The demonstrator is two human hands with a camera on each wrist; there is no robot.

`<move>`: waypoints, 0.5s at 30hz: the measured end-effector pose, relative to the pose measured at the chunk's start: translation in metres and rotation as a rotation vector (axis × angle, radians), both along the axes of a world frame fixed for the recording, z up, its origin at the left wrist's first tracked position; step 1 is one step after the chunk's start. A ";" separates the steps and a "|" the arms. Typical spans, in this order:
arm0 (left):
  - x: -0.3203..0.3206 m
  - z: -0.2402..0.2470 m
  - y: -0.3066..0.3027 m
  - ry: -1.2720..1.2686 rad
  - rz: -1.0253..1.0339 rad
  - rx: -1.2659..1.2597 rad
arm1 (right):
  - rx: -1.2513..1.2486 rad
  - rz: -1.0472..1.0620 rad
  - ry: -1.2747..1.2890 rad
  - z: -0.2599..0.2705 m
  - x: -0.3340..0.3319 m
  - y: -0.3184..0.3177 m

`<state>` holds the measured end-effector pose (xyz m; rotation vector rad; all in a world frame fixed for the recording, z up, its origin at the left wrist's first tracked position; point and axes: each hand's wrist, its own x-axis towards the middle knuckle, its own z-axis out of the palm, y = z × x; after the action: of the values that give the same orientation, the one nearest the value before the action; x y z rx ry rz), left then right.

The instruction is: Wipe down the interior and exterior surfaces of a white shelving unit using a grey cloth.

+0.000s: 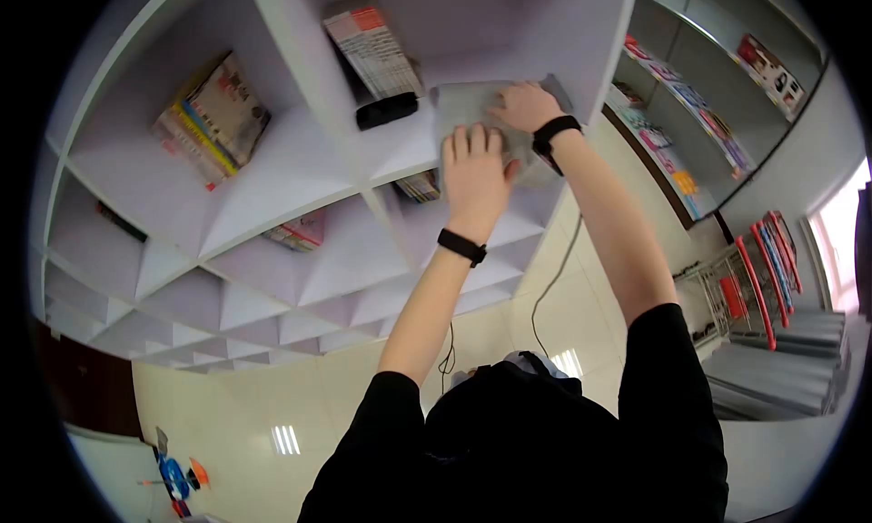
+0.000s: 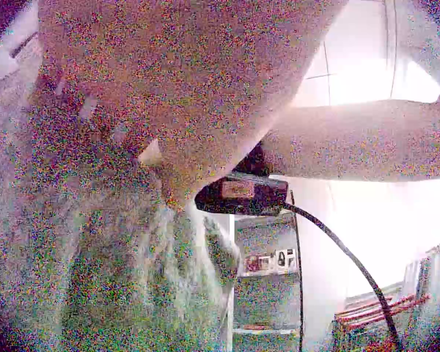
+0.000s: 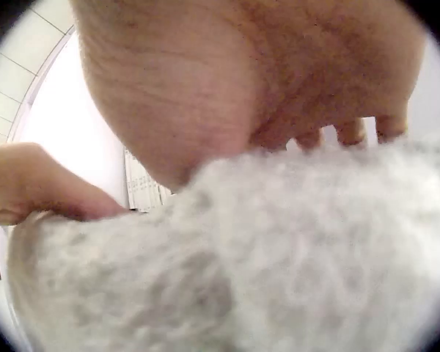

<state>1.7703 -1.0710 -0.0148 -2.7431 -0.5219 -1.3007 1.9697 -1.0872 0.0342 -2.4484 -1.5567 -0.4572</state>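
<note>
A grey, fuzzy cloth (image 1: 457, 98) lies on a white shelf board, and part of it hangs over the front edge. My left hand (image 1: 474, 179) rests on its near part with the fingers pointing into the compartment. Farther in and to the right, my right hand (image 1: 529, 108) lies on the same cloth with fingers extended. The right wrist view shows the cloth's (image 3: 301, 242) woolly pile close up under the right palm. Grainy noise blurs the left wrist view, where the left hand (image 2: 169, 88) is above the cloth.
Books (image 1: 372, 50) stand left in the same compartment, behind a black object (image 1: 387, 111). The neighbouring compartment holds more books (image 1: 218, 114). A display rack (image 1: 690, 105) stands at right, near shopping carts (image 1: 754, 282). A black cable (image 1: 557, 282) hangs beside the shelf unit.
</note>
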 end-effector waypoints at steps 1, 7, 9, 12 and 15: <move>-0.002 -0.003 -0.004 -0.019 -0.011 -0.001 | -0.020 -0.017 0.108 0.006 -0.002 0.002; -0.010 -0.020 -0.017 -0.117 -0.038 -0.038 | 0.086 0.000 0.170 0.000 -0.035 -0.027; -0.007 -0.031 -0.023 -0.159 -0.027 -0.057 | 0.312 0.114 0.091 -0.019 -0.036 -0.040; 0.002 -0.063 -0.045 -0.161 -0.003 -0.245 | 0.561 0.123 0.139 -0.028 -0.050 -0.062; 0.030 -0.084 -0.060 -0.230 -0.110 -0.518 | 0.741 0.233 0.198 -0.036 -0.056 -0.091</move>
<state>1.8006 -1.1310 -0.0987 -3.0723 -0.8425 -1.7331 1.9140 -1.1781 -0.0015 -1.6776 -1.2633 -0.5932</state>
